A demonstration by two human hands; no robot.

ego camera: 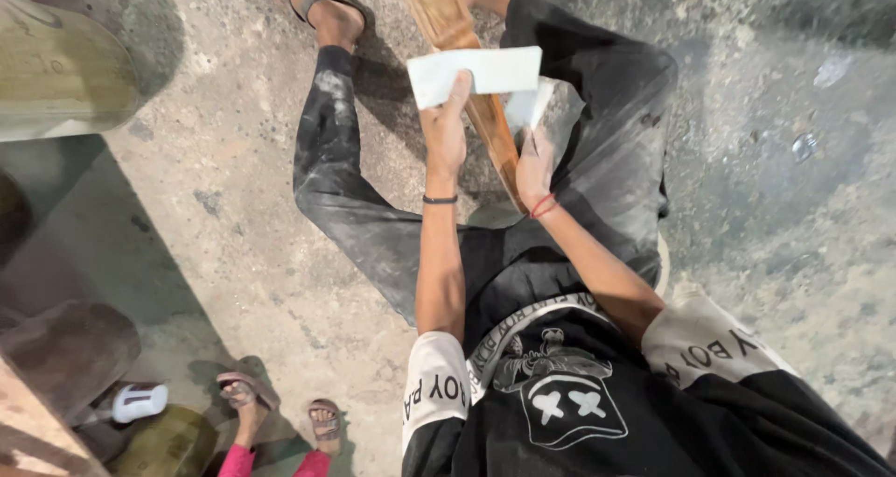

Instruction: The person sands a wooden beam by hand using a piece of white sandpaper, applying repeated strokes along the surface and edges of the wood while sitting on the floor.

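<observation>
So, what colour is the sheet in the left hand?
The sheet is pale, whitish; the head view, the only one, shows it.

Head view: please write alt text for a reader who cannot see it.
A person seated on a dusty concrete floor holds a pale sheet in the left hand, while the right hand rests on a long wooden piece between the legs.

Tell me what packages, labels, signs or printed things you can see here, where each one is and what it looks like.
No packages, signs or screens in view.
Shirt print: bottom centre, on the person's black shirt, a white cartoon figure with lettering arched above it.
Sleeve lettering: black letters on the white sleeves.
Paper sheet: top centre, pale rectangle pinched in the left hand over a wooden piece; no print is visible on it.
White container: bottom left, small and rounded, markings too small to tell.
</observation>
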